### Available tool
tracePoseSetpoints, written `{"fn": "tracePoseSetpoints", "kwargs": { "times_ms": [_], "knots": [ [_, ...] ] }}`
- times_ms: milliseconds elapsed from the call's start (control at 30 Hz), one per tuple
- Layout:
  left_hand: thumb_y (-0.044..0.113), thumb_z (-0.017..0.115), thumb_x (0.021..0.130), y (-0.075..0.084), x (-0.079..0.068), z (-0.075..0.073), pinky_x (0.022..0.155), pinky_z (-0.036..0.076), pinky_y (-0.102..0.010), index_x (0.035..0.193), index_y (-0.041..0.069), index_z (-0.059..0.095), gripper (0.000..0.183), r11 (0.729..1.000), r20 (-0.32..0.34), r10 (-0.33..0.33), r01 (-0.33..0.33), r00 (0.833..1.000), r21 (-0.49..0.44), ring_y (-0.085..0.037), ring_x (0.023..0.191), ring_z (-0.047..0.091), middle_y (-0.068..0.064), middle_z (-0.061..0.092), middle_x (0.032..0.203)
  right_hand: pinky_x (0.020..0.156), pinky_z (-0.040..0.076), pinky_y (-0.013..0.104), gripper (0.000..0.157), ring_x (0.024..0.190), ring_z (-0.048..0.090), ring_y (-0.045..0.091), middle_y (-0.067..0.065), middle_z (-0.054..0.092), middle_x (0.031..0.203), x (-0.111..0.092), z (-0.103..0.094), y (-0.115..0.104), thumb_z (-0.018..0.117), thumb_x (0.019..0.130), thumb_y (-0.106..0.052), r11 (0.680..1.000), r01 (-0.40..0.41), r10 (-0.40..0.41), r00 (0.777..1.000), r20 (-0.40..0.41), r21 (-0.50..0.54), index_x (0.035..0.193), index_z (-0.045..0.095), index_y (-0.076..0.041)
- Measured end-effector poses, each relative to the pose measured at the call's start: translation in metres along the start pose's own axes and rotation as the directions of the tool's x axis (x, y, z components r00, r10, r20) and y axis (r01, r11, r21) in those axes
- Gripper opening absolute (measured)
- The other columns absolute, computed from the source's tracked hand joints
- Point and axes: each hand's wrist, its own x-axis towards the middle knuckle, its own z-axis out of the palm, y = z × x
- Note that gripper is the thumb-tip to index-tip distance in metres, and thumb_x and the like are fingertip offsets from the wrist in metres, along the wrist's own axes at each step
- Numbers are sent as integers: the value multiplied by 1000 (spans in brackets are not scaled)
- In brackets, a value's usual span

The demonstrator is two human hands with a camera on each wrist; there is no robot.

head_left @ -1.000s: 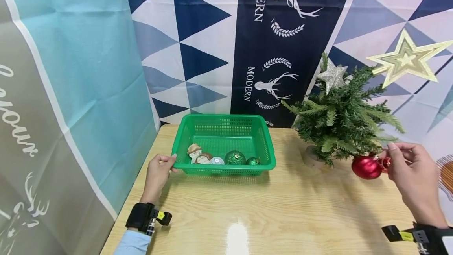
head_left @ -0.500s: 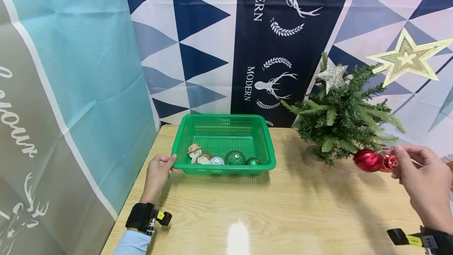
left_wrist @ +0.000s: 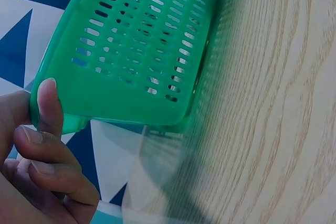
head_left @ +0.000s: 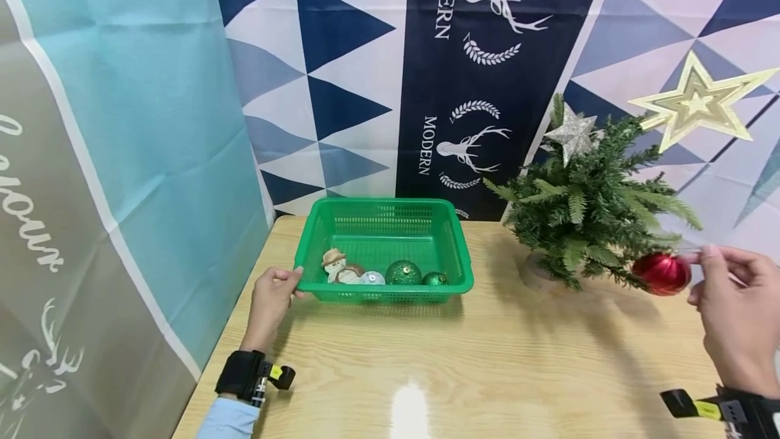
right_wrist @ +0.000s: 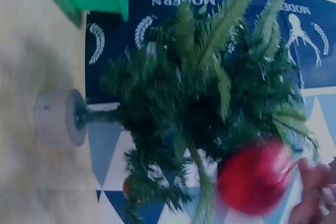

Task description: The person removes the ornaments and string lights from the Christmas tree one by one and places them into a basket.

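Observation:
My left hand [head_left: 273, 300] pinches the near left corner of a green plastic basket [head_left: 390, 288], thumb over the rim. In the left wrist view, the fingers [left_wrist: 50, 106] lie against the basket's slotted wall [left_wrist: 121, 100]. Off to the right, my right hand [head_left: 740, 303] pinches the top of a shiny red Christmas bauble [head_left: 663, 274]. That bauble hangs at the lower right branches of a small artificial Christmas tree [head_left: 594, 202]. The right wrist view shows the red bauble [right_wrist: 254, 179] blurred in front of the branches, with fingertips [right_wrist: 312, 177] beside it.
The basket holds a snowman ornament [head_left: 335, 266], a pale bauble [head_left: 372, 278], a large green glitter bauble [head_left: 403, 272] and a smaller green one [head_left: 435, 279]. A silver star [head_left: 573, 133] and a gold star [head_left: 695, 103] decorate the tree. Patterned cloth [head_left: 353, 32] hangs behind the table [head_left: 487, 371].
My right hand and the red bauble have shifted right along the tree's lower edge. A small red ornament beside the bauble has gone out of sight. The left hand and basket stay put.

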Motion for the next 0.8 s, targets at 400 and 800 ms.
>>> {"fn": "tracePoseSetpoints", "kwargs": {
  "times_ms": [400, 800],
  "knots": [
    [34, 63, 105, -1, -2, 1, 55, 37, -30, 102, 3, 56, 32, 1000, -3, -5, 5, 1000, -12, -41, 64, 57, -22, 74, 82, 45, 43, 22, 6, 50, 57, 0, -28, 50, 85, -6, 1, 11, 55, 107, -36, 943, -23, 79, 985, 156, -331, 103, 56, -32],
    [35, 63, 105, -1, -1, 1, 55, 37, -31, 103, 3, 56, 33, 1000, -5, 0, 0, 1000, -6, -39, 62, 53, -20, 73, 77, 44, 46, 24, 4, 51, 60, 9, -31, 61, 85, -7, -1, 12, 56, 108, -28, 986, -6, 55, 957, 286, -169, 104, 56, -30]
  ]
}}
